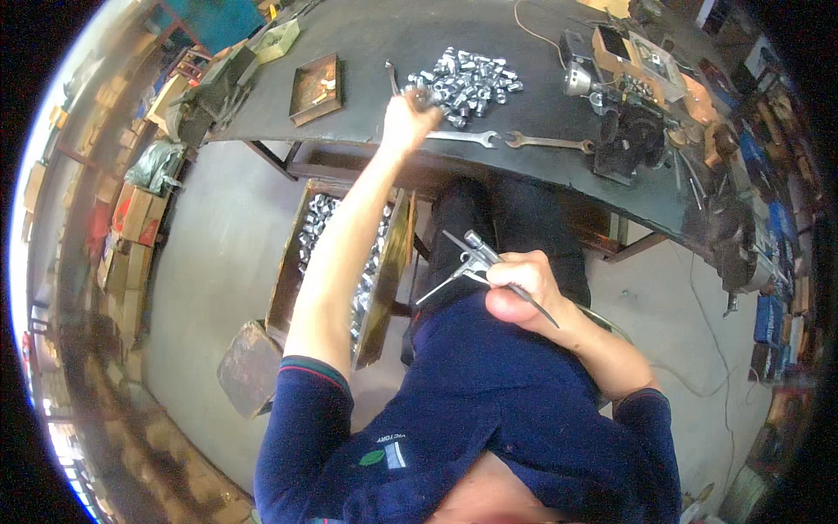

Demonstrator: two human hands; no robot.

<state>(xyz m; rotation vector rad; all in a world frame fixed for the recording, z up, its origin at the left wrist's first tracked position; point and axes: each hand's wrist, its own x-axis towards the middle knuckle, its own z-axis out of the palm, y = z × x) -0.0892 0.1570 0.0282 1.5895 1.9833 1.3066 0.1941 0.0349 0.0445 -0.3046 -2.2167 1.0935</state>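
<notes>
My right hand (525,284) is closed in front of my lap. It grips an air blow gun (472,262) with a thin nozzle pointing down to the left; a long dark pointed rod (539,307) crosses the same hand. My left hand (408,120) reaches over the bench's near edge, at the left side of a pile of shiny metal fittings (467,79). Its fingers are blurred and dark, so what they hold is unclear. Beside them stands out a slim wrench-like tool (392,77). Two open-end wrenches (471,138) (550,141) lie along the edge.
Under my left forearm stands a wooden crate (285,278) with more metal fittings. The dark bench (349,52) also carries a rusty tray (315,89), a bench vise (630,140) and a green bin (277,41). A stool (248,368) is at the left; a thin hose (707,323) trails across the floor.
</notes>
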